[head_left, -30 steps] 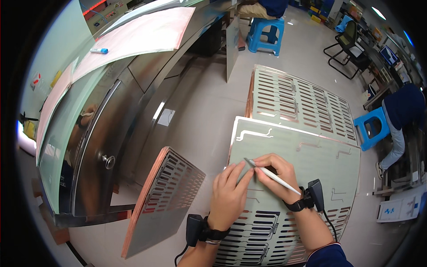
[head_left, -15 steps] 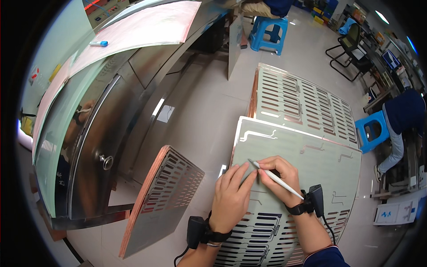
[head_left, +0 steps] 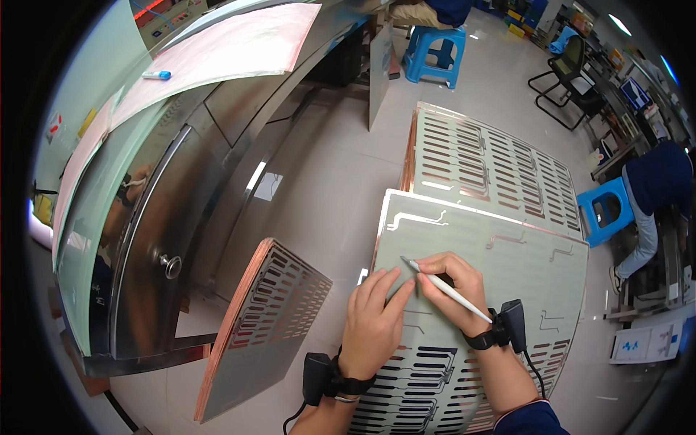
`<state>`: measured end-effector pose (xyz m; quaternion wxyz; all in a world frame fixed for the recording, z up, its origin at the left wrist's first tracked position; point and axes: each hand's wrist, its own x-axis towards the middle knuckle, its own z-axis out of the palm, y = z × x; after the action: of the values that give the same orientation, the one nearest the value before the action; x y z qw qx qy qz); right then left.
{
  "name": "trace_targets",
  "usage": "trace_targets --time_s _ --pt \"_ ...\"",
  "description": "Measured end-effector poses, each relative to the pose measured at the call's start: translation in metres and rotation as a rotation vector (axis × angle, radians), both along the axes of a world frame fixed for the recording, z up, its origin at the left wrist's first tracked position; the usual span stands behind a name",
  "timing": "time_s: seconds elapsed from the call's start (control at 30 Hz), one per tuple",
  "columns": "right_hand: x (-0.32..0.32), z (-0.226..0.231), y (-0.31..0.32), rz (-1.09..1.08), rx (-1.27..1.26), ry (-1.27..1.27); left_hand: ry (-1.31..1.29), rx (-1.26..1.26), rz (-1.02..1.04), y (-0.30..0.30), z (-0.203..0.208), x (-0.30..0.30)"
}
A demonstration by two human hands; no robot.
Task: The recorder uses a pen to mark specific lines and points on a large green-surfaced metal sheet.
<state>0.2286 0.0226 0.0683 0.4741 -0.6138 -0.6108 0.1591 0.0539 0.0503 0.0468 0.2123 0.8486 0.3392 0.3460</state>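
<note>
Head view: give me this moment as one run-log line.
right hand: holds white-handled tool | left hand: over pale green panel | tool tip: near left hand

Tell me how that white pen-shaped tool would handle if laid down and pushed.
The white pen-shaped tool is probably light: it is slim, and the right hand grips it like a pen. Its handle looks stiff, running straight. Laid on the pale green panel, it might roll, since the handle appears rounded.
</note>
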Motion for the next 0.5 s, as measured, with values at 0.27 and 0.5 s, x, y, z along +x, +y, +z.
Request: trace_targets --time_s 0.27,0.5 --pt "0.008 0.003 -0.013 0.183 -0.043 -0.005 -0.151 -0.039 0.027 -0.001 -0.002 -0.006" --pt "0.006 0.005 -0.012 0.189 -0.045 -0.046 -0.166 -0.015 0.039 0.0 -0.002 -0.005"
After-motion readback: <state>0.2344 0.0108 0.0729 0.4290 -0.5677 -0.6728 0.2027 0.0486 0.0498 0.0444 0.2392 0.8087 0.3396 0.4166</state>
